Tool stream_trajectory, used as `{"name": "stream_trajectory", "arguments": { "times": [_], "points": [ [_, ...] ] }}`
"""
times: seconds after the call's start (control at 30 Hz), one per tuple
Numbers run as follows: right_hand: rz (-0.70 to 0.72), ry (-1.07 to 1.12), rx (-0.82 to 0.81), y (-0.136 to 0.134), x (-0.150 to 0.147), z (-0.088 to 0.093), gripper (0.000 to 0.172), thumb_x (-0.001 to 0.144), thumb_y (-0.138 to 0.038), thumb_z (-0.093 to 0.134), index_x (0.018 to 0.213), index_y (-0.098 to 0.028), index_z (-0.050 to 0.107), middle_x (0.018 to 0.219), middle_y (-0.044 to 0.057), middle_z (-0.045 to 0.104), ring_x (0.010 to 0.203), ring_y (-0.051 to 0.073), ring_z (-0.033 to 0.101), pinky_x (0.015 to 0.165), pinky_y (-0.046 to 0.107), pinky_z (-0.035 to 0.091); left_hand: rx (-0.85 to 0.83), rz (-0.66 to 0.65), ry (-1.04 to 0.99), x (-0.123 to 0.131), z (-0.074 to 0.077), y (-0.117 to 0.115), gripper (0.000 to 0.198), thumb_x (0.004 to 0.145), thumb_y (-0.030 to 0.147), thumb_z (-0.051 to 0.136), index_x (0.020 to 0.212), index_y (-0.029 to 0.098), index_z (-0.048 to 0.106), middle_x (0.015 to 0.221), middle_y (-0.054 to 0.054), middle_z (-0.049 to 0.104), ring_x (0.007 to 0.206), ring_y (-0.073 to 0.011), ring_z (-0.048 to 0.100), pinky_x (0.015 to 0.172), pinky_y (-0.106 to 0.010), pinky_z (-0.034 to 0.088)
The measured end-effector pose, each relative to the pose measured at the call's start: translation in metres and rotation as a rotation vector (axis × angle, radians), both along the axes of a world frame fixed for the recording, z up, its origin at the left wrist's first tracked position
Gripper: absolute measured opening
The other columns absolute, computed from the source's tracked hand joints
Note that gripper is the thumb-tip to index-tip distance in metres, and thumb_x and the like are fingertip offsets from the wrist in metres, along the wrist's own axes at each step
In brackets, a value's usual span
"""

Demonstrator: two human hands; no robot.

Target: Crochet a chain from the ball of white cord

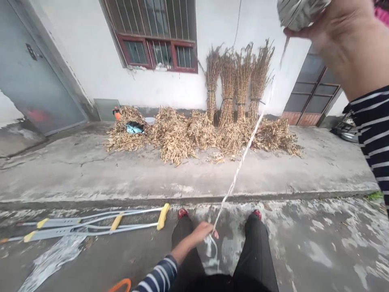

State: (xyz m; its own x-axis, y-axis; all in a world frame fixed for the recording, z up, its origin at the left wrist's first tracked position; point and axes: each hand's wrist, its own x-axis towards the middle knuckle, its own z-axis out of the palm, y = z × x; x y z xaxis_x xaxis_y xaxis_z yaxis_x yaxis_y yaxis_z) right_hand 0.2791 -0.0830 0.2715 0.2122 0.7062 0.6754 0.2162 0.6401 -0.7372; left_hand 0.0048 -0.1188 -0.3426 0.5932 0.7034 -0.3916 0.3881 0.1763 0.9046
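A white twisted cord [241,166] runs diagonally from low centre toward the upper right. Its lower part is pinched in my left hand [204,232], in front of my legs, and a loose white tail dangles below the fingers. Raised at the top right, my right hand [330,28] has its fingers wrapped round a grey wound ball [299,13], partly cut off by the frame's top edge. A thin strand hangs beneath the ball. The cord's upper end blurs near the wall, so its link to the ball cannot be made out.
Dry plant bundles [227,89] lean on the white wall above heaps of dried stalks [174,136]. Crutches [100,225] with yellow pads lie at the left beside a plastic sheet [57,257]. A concrete step edge [136,202] crosses before my feet. Something orange [121,285] shows at the bottom.
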Motion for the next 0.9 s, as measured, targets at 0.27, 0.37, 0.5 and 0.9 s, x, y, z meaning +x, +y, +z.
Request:
{"name": "stream_trajectory", "arguments": {
  "times": [0.27,0.37,0.5,0.9],
  "points": [
    [0.208,-0.117,-0.264,-0.009,-0.031,-0.065,0.053,0.068,-0.023,0.084,0.116,-0.018,0.062,0.132,0.011,0.068,0.113,0.029,0.064,0.105,0.06,0.057,0.457,0.413,-0.165,0.019,0.189,0.096,0.047,0.096,0.055,0.061,0.128,0.023,0.073,0.154,-0.013,0.063,0.147,-0.0381,0.055,0.124,-0.054,0.041],
    [0.286,-0.118,-0.326,-0.001,-0.036,-0.086,0.061,0.062,-0.029,0.088,0.116,-0.02,0.063,0.132,0.011,0.066,0.113,0.03,0.064,0.098,0.058,0.06,0.635,0.357,-0.47,0.038,0.291,0.115,0.039,0.099,0.046,0.064,0.132,0.025,0.071,0.153,-0.011,0.063,0.142,-0.0326,0.059,0.124,-0.054,0.042],
    [0.34,-0.102,-0.366,0.004,-0.04,-0.099,0.06,0.062,-0.034,0.088,0.115,-0.02,0.063,0.125,0.012,0.068,0.106,0.03,0.066,0.086,0.053,0.062,0.721,0.248,-0.777,0.071,0.387,0.118,0.037,0.097,0.039,0.07,0.131,0.023,0.071,0.143,-0.013,0.069,0.135,-0.0284,0.063,0.124,-0.052,0.041],
    [0.357,-0.098,-0.393,0.007,-0.03,-0.107,0.047,0.062,-0.033,0.09,0.101,-0.017,0.068,0.1,0.009,0.07,0.094,0.026,0.067,0.08,0.049,0.063,0.543,0.154,-0.843,0.096,0.378,0.128,0.02,0.093,0.033,0.07,0.089,0.014,0.076,0.076,-0.004,0.076,0.09,-0.0194,0.074,0.111,-0.045,0.043]
  ]
}}
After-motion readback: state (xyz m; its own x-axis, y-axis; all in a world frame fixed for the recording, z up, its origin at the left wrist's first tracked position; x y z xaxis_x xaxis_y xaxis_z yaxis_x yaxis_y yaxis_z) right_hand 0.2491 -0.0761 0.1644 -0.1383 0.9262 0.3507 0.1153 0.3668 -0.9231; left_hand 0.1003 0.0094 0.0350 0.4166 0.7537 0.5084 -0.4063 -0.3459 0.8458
